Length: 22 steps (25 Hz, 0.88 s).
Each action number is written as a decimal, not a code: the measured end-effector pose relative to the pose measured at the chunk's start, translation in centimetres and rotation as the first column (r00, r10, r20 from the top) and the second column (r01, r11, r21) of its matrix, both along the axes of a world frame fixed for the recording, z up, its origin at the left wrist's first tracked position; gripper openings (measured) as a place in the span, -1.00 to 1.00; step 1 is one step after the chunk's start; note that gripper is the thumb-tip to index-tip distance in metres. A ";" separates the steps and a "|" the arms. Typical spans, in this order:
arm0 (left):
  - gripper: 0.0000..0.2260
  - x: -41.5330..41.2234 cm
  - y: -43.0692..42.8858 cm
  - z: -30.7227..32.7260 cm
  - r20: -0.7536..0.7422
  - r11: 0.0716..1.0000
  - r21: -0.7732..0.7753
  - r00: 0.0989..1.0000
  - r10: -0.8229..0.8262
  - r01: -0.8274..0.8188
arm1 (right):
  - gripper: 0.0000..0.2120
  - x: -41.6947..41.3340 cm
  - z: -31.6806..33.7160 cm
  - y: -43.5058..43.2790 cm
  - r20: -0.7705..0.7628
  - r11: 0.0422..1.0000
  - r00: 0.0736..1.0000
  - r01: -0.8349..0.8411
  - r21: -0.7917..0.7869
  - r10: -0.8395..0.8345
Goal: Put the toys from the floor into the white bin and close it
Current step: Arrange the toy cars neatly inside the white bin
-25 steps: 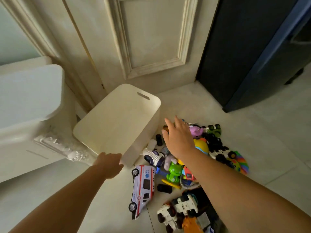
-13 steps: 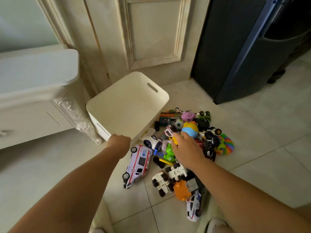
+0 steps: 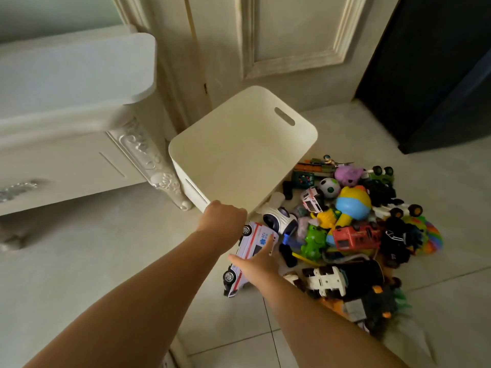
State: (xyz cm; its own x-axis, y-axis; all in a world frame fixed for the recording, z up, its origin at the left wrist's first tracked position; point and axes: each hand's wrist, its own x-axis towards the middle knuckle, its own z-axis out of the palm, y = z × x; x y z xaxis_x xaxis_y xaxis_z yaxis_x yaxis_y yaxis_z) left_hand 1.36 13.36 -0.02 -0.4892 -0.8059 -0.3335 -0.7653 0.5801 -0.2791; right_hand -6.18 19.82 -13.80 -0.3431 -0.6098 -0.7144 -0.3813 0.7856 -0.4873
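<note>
I see left hand (image 3: 224,215) curled on the bin's (image 3: 239,155) near rim, bin open on the floor just left of the toy pile (image 3: 353,205), right hand (image 3: 259,261) spread wide over the ambulance (image 3: 255,235) at the pile's near-left edge, gripping nothing.

Left hand (image 3: 225,216) grips white bin (image 3: 239,158) rim; right hand (image 3: 259,262) over ambulance (image 3: 254,235)

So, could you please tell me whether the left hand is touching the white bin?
Touching. The head view shows the left hand curled over the near rim of the white bin, with no gap.
</note>
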 end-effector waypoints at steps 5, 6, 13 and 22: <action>-0.73 -0.1 -0.5 -0.5 0.017 1.000 0.013 1.000 -0.016 0.015 | 0.26 0.2 -2.4 -0.3 0.074 0.995 0.992 0.097 0.021 -0.099; -0.73 -0.1 -0.5 -0.5 0.023 1.000 0.009 1.000 -0.014 0.014 | 0.25 -0.3 -2.4 -0.3 0.103 0.992 0.987 0.122 0.023 -0.123; -0.75 -0.5 0.1 -0.4 0.030 1.000 0.001 0.999 0.018 -0.018 | -0.19 -6.9 2.0 1.6 0.709 0.945 0.636 0.294 0.142 -0.305; -0.75 -3.6 3.9 0.2 0.045 0.999 0.003 0.998 0.040 -0.040 | -0.56 -15.1 5.3 4.7 0.900 0.896 0.345 0.433 0.100 -0.267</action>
